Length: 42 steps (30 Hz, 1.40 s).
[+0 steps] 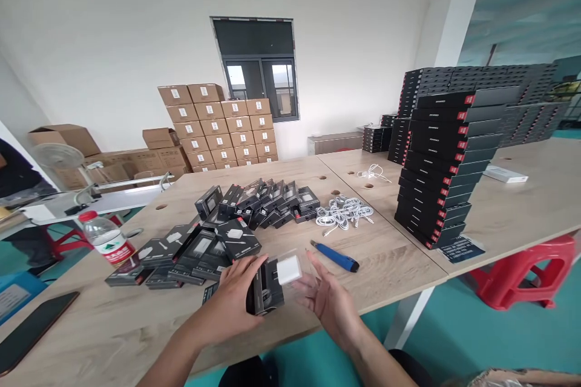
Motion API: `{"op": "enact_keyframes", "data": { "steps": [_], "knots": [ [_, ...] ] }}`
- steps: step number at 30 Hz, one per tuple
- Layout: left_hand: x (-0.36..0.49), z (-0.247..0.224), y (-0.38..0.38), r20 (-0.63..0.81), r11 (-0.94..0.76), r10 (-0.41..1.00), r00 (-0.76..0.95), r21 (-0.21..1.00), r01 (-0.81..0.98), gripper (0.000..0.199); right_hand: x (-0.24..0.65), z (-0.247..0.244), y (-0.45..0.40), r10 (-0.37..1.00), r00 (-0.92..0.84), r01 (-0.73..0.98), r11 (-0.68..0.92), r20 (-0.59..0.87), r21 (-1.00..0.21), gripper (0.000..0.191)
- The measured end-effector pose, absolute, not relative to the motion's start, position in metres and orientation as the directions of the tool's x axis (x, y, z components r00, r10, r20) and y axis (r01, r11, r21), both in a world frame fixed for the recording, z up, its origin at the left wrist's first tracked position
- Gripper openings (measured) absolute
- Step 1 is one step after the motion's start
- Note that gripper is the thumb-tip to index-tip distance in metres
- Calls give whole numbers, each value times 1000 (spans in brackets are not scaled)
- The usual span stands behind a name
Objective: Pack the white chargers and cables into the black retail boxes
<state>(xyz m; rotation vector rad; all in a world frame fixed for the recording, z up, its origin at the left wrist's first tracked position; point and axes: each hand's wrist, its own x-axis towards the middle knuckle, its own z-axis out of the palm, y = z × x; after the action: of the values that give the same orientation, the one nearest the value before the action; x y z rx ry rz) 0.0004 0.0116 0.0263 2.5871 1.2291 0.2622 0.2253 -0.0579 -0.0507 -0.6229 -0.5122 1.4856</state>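
My left hand [236,290] is wrapped round a small black retail box [267,295] near the table's front edge. A clear plastic tray [297,281] with a white charger block [288,269] in it sticks out of the box's right side. My right hand [333,302] is at the tray's right edge, its fingertips showing through the plastic and the thumb raised on the near side. Just beyond lies a blue pen-shaped tool [336,256]. Many similar black boxes [238,237] lie in a loose heap behind my left hand. White cables [345,213] are bundled right of the heap.
A tall stack of black boxes [447,163] stands at the right, with a printed card [462,248] by its base. A drink bottle [111,243] and a phone [39,329] are at the left. A red stool [526,272] stands under the table's right side.
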Motion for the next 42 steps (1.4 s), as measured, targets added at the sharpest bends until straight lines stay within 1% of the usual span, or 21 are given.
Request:
{"op": "enact_keyframes", "data": {
  "steps": [2,4,6,8,10,12,15,17,19,20,23,26,29,33,35,37,39,40,42],
  "knots": [
    [5,32,9,13,-591,774,633,374,715,101,234,-48,-57,998,-16,-752,-50,-58,-657,68],
    [9,36,8,7,-586,765,644,422,692,101,239,-46,-55,994,-102,-689,-104,-46,-717,59],
    [16,38,7,18,-599,747,664,450,662,101,239,-43,-53,971,-239,-593,-167,-26,-788,50],
    [24,40,6,41,-614,733,679,471,634,100,239,-38,-48,957,-290,-514,-170,-16,-841,49],
    [36,39,7,86,-580,768,634,514,633,100,242,-30,-39,978,-210,-478,-102,1,-872,48],
    [50,34,9,182,-510,837,517,601,615,103,248,-18,-26,996,-71,-463,10,48,-886,46],
    [74,15,15,346,-458,886,308,756,468,114,259,1,-3,984,90,-366,176,153,-914,41],
    [86,-3,19,411,-462,886,215,818,343,120,262,12,8,960,150,-254,270,238,-929,37],
    [93,-19,23,435,-466,882,181,861,203,119,263,21,14,931,175,-143,346,321,-927,29],
    [94,-26,25,441,-465,880,178,877,125,115,263,23,15,917,177,-96,377,357,-921,25],
    [90,-35,31,443,-438,881,167,896,-69,95,264,25,17,889,160,6,434,429,-901,20],
    [86,-24,40,435,-418,896,89,894,-160,88,266,23,17,882,137,55,447,450,-893,21],
    [88,6,47,389,-369,920,43,899,-236,85,269,23,17,884,114,71,448,454,-891,22],
    [96,51,50,214,-187,972,97,953,-238,69,272,24,16,886,94,57,451,454,-891,21],
    [96,59,50,156,-126,979,134,971,-205,61,272,22,17,889,99,31,447,447,-894,21],
    [93,53,51,150,-125,976,159,980,-157,64,271,18,17,893,117,-9,439,435,-899,24],
    [90,35,52,175,-159,970,170,982,-102,69,269,12,15,890,158,-56,440,427,-896,25],
    [89,24,53,198,-188,967,160,979,-77,67,269,9,13,885,185,-78,447,428,-891,24],
    [87,4,53,270,-268,956,112,963,-36,56,267,2,6,870,238,-120,468,432,-876,25]
  ]
}}
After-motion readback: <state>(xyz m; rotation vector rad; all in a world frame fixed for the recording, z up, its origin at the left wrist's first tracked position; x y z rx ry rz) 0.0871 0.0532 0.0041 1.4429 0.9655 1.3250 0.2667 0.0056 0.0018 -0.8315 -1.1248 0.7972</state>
